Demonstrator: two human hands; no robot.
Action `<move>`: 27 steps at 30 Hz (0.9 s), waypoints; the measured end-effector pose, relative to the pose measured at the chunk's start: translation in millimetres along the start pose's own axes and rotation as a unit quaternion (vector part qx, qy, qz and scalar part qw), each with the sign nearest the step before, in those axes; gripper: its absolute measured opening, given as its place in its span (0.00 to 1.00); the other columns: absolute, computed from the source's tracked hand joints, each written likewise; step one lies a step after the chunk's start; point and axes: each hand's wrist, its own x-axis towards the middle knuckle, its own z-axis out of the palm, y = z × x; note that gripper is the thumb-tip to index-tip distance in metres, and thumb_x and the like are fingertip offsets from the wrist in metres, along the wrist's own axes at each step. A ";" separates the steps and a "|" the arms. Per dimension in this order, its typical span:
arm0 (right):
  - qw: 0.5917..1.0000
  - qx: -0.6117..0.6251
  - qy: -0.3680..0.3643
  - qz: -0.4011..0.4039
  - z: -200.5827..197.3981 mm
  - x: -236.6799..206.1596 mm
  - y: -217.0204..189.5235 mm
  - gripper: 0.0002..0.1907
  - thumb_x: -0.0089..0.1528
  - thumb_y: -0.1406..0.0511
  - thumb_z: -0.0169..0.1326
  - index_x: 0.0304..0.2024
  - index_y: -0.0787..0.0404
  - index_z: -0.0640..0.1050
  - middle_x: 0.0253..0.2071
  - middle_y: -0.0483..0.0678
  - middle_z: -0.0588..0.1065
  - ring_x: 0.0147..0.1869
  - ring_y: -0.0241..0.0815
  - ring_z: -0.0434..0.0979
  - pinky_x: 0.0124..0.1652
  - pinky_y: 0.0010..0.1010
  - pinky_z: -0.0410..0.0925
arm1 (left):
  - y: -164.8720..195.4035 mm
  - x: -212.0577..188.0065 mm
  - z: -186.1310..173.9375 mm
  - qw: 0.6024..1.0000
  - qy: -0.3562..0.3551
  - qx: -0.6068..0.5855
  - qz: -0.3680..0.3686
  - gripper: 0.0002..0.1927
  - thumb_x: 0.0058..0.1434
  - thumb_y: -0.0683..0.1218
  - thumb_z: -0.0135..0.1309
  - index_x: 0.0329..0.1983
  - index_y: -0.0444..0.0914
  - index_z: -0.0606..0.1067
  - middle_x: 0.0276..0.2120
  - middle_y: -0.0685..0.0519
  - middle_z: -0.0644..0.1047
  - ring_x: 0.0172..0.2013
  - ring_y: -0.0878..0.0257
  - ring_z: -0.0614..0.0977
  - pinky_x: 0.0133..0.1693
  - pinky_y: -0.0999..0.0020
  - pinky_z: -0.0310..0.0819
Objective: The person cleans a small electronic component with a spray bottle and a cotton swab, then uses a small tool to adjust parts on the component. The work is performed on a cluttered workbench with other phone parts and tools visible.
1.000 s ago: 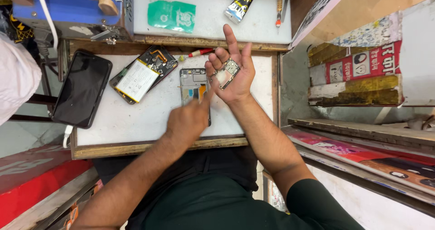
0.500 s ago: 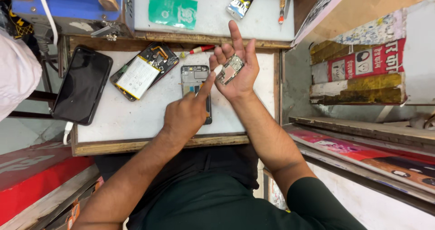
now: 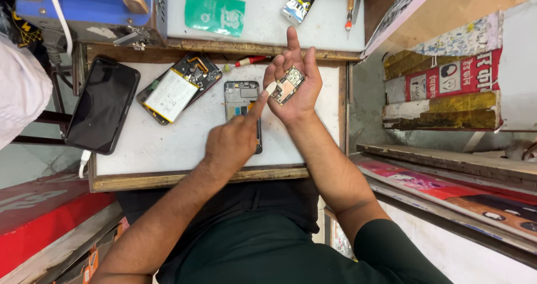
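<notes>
Since a second ago my left forefinger has slid up from the frame to the board's edge. Board [image 3: 285, 86] lies flat in my right hand [image 3: 295, 88], palm up, fingers spread and loose so nothing covers it. My left hand [image 3: 232, 141] holds nothing, curled except the pointing finger touching the board's corner. Below them the phone frame [image 3: 240, 102] rests on the table [image 3: 168, 144], beside an opened phone [image 3: 178, 87] and, further left, a black phone [image 3: 102, 105].
</notes>
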 end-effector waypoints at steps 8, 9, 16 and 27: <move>0.999 -0.025 0.000 -0.027 3.7 0.8 -7.4 0.29 0.74 0.46 0.40 0.72 0.49 0.67 0.37 0.42 0.78 0.43 0.37 0.81 0.46 0.31 0.77 | -22.7 -4.6 -17.0 1.000 0.006 0.018 -0.005 0.32 0.66 0.40 0.52 0.75 0.44 0.64 0.24 0.52 0.74 0.19 0.55 0.76 0.21 0.57 0.73; 0.999 -0.031 -0.004 -0.034 5.6 2.4 -9.4 0.29 0.74 0.46 0.40 0.72 0.49 0.67 0.37 0.42 0.78 0.43 0.37 0.81 0.47 0.31 0.77 | -35.4 -3.4 -24.8 0.999 0.017 0.006 -0.026 0.30 0.66 0.40 0.52 0.73 0.45 0.67 0.25 0.52 0.76 0.19 0.53 0.77 0.22 0.55 0.74; 0.994 -0.074 0.071 -0.035 15.8 2.8 -5.5 0.27 0.72 0.45 0.38 0.67 0.48 0.68 0.38 0.44 0.77 0.42 0.39 0.80 0.46 0.36 0.76 | -86.0 -26.8 -100.8 0.976 0.036 0.147 -0.158 0.22 0.70 0.44 0.56 0.68 0.43 0.75 0.37 0.47 0.80 0.32 0.49 0.83 0.33 0.54 0.78; 0.968 -0.244 -0.037 0.038 2.1 4.4 16.2 0.24 0.77 0.49 0.37 0.53 0.60 0.74 0.31 0.46 0.74 0.22 0.31 0.63 0.25 0.26 0.62 | -75.4 40.4 -81.8 0.989 0.067 -0.108 -0.071 0.13 0.69 0.39 0.55 0.56 0.39 0.77 0.47 0.41 0.81 0.48 0.42 0.82 0.50 0.52 0.77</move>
